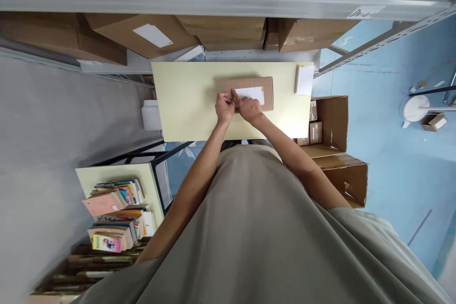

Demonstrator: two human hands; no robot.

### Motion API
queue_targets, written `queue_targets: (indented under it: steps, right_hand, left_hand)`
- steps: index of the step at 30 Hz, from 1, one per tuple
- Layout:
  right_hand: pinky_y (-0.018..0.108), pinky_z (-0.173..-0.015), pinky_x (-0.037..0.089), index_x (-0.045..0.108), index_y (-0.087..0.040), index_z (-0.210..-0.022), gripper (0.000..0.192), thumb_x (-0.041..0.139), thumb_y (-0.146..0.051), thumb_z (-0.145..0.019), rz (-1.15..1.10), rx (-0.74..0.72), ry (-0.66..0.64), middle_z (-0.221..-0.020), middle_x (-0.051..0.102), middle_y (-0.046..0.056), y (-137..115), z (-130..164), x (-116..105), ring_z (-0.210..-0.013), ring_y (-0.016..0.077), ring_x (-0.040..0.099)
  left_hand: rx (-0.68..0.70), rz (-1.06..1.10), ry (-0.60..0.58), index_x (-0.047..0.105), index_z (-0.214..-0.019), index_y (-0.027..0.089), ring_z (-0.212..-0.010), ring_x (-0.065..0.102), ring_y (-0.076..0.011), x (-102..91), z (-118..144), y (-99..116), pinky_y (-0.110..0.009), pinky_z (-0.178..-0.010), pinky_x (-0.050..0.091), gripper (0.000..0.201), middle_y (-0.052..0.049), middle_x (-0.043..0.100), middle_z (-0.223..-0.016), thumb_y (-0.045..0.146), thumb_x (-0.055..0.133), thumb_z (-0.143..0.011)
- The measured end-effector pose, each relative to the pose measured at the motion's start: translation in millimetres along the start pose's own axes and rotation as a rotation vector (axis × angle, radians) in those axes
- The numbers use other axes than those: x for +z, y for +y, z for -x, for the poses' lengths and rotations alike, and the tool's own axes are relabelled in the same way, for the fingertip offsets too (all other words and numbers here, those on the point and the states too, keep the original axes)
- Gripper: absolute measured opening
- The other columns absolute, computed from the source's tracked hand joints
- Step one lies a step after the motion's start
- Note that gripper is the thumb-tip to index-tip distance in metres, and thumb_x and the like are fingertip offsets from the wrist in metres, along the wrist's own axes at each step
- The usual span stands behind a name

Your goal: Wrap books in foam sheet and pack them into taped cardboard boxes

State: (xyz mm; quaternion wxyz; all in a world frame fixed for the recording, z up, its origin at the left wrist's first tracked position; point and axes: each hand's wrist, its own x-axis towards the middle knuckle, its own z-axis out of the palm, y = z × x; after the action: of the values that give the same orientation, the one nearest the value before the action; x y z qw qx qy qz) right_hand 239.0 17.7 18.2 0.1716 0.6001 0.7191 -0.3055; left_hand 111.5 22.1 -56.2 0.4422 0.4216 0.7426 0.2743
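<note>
A closed brown cardboard box [269, 93] lies flat on the cream tabletop [188, 104]. On its top is a white shipping label [254, 95] with a small yellow mark at its right end. My left hand [224, 106] is at the label's left end, fingers bent together as in a pinch; what they hold, if anything, is too small to make out. Over the label's lower left part rests my right hand [250, 109], its index finger stretched out and pressing down, the others loosely bent. A stack of white labels [305, 80] sits at the table's right edge.
Behind the table, a metal shelf [228, 4] carries large cartons [228, 33]. Two open cardboard boxes [338, 123] stand to the right, one with small packed boxes [315, 133]. At lower left, a side table [85, 178] bears piles of books [117, 218]. A white container [151, 116] is left of the table.
</note>
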Motion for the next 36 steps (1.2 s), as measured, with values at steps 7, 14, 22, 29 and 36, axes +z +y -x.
queue_targets:
  steps: [7, 14, 22, 29, 36]
  right_hand:
    - [0.044, -0.112, 0.050, 0.025, -0.020, -0.189, 0.079, 0.033, -0.007, -0.111, 0.013, -0.026, 0.016, -0.158, 0.064, 0.026, 4, 29, 16, -0.133, 0.0340, 0.070]
    - [0.046, -0.110, 0.049, 0.019, -0.025, -0.190, 0.083, 0.037, -0.011, -0.110, -0.024, 0.008, 0.080, -0.152, 0.066, 0.024, 23, 55, 35, -0.124, 0.0337, 0.069]
    - [0.045, -0.102, 0.055, 0.037, -0.015, -0.185, 0.075, 0.029, -0.008, -0.110, -0.106, 0.170, 0.183, -0.153, 0.066, 0.027, 53, 86, 52, -0.119, 0.0323, 0.069]
    - [0.051, -0.106, 0.057, 0.047, -0.010, -0.177, 0.064, 0.036, -0.021, -0.115, -0.267, 0.206, 0.297, -0.144, 0.070, 0.027, 92, 117, 81, -0.119, 0.0353, 0.071]
    - [0.049, -0.110, 0.063, 0.049, -0.011, -0.173, 0.073, 0.062, -0.030, -0.104, -0.918, 0.272, 0.312, -0.163, 0.059, 0.029, 126, 92, 125, -0.138, 0.0333, 0.068]
  left_hand:
    - [0.032, 0.029, -0.041, 0.064, -0.111, 0.026, -0.088, 0.073, -0.0201, -3.0, 5, -1, -0.035, -0.095, 0.058, 0.033, 0.002, 0.068, -0.084, 0.012, 0.080, -0.086]
    - [0.044, 0.053, -0.142, 0.066, -0.110, 0.026, -0.083, 0.071, -0.0171, -12.8, 7, -3, -0.033, -0.088, 0.061, 0.044, 0.001, 0.072, -0.091, 0.008, 0.084, -0.075]
    - [0.075, -0.015, -0.108, 0.068, -0.111, 0.026, -0.080, 0.068, -0.0161, -19.8, 17, -6, -0.033, -0.088, 0.061, 0.046, 0.000, 0.071, -0.097, 0.004, 0.082, -0.073]
    - [-0.069, 0.053, -0.001, 0.072, -0.124, 0.025, -0.090, 0.075, -0.0182, -41.8, 32, -33, -0.034, -0.092, 0.064, 0.044, -0.007, 0.078, -0.115, 0.017, 0.074, -0.081]
    - [-0.122, 0.026, -0.131, 0.082, -0.121, 0.025, -0.139, 0.073, -0.0350, -47.0, 48, -59, -0.053, -0.121, 0.059, 0.055, -0.015, 0.079, -0.146, 0.011, 0.074, -0.068]
